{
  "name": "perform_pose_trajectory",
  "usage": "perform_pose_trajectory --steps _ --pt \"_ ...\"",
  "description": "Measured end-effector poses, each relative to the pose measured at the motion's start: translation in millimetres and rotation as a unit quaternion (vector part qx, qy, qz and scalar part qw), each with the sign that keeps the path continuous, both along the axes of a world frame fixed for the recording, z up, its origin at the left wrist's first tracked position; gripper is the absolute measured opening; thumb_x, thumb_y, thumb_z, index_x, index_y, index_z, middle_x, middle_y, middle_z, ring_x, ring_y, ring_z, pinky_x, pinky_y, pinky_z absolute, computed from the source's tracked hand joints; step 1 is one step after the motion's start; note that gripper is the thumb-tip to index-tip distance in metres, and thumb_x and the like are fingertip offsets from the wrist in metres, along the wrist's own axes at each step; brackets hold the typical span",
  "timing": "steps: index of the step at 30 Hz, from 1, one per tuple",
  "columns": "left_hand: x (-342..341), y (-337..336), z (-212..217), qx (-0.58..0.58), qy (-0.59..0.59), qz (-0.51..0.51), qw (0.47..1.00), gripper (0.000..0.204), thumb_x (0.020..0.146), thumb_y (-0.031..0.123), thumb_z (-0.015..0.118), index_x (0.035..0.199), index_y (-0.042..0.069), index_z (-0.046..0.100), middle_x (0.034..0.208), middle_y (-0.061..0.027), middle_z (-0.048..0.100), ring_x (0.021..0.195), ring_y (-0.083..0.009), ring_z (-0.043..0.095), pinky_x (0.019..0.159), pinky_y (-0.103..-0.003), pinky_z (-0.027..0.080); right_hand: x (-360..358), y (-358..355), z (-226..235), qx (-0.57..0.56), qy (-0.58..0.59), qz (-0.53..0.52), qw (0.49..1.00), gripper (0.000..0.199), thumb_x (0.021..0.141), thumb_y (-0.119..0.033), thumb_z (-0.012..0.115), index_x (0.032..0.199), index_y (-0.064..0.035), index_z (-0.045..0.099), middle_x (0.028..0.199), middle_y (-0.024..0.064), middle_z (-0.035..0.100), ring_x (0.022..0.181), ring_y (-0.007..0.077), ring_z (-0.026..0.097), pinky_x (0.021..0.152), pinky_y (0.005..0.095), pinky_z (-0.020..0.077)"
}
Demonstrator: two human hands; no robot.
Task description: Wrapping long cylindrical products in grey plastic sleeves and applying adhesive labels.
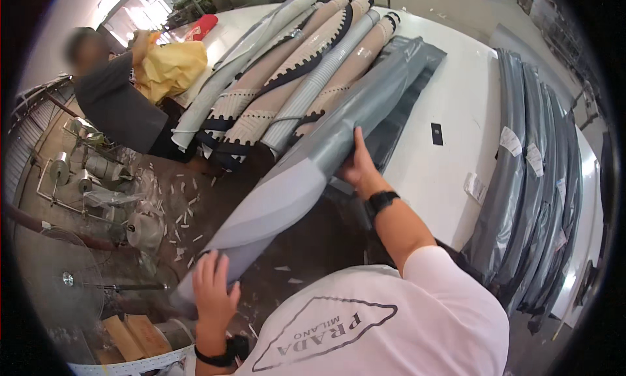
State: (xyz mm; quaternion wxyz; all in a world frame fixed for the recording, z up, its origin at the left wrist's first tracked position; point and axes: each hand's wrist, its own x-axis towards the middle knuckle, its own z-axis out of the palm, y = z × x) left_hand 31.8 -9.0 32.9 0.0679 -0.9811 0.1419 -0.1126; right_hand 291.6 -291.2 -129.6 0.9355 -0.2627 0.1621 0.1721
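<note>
A long pale grey roll (267,203), which looks like a rolled rug or mat, slants from lower left to upper right before me. A dark grey plastic sleeve (372,105) covers its far part. My right hand (357,164) grips the roll near the sleeve's edge, thumb on top and the palm at its right side; the other fingers are mostly hidden. My left hand (216,286) lies against the near lower end, fingers stretched and apart. Whether its palm bears any weight is hidden. The roll's far end rests over the white table (430,180).
Several beige and navy patterned rolls (306,69) lie left of the sleeve. Grey wrapped rolls (521,174) with labels lie at the right, near a small black card (437,134). A co-worker (120,102) handles yellow material (173,66). A fan (68,279) and cardboard (137,335) stand lower left.
</note>
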Motion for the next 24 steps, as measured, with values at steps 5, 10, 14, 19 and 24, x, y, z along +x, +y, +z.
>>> perform_pose_trajectory --steps 5,10,14,19,24 --pt "16.2 -20.6 -51.7 -0.595 0.251 0.017 0.763 0.067 0.071 0.023 0.064 0.127 0.002 0.034 0.13 -0.0152 0.039 0.12 -0.03 0.037 0.099 -0.043 0.027 -79.6 65.5 44.6 0.136 -0.153 0.224 0.953 0.068 0.079 -0.055 0.05 0.13 -0.0136 0.034 0.128 0.0076 0.041 0.115 0.0248 0.043 0.091 0.0408 0.04" --pt "52.1 -25.9 -55.5 -0.89 -0.051 0.051 0.449 0.08 0.077 0.065 0.043 0.132 0.009 0.029 0.133 -0.0123 0.034 0.124 -0.0281 0.03 0.104 -0.043 0.02 -126.0 77.5 129.2 -0.049 -0.442 0.516 0.733 0.058 0.083 -0.042 0.054 0.127 -0.0063 0.038 0.128 0.0071 0.043 0.11 0.0168 0.047 0.087 0.0315 0.0414" --pt "54.9 0.0 42.8 -0.825 -0.385 -0.107 0.4 0.08 0.076 0.066 0.043 0.132 0.011 0.029 0.134 -0.013 0.032 0.121 -0.0295 0.034 0.1 -0.046 0.029 -106.3 53.4 182.3 -0.307 -0.749 0.063 0.584 0.045 0.078 -0.028 0.062 0.113 -0.0042 0.049 0.107 0.0149 0.055 0.101 0.0265 0.052 0.083 0.0355 0.0416" --pt "59.1 4.4 98.0 -0.735 -0.406 -0.147 0.522 0.074 0.081 0.06 0.041 0.131 0.007 0.029 0.134 -0.014 0.03 0.119 -0.0282 0.036 0.097 -0.044 0.032 -87.5 72.0 174.1 -0.366 -0.687 0.014 0.628 0.059 0.078 -0.031 0.06 0.123 0.0 0.038 0.116 0.0205 0.048 0.106 0.0339 0.048 0.091 0.0383 0.0365" --pt "58.7 19.0 82.2 -0.785 -0.171 -0.181 0.567 0.073 0.081 0.058 0.042 0.129 0.004 0.031 0.132 -0.0145 0.034 0.116 -0.0274 0.039 0.095 -0.043 0.035 -106.6 97.6 166.7 -0.258 -0.664 0.164 0.682 0.072 0.082 -0.037 0.056 0.135 -0.0046 0.019 0.119 0.0215 0.047 0.108 0.0306 0.048 0.092 0.0344 0.0376"
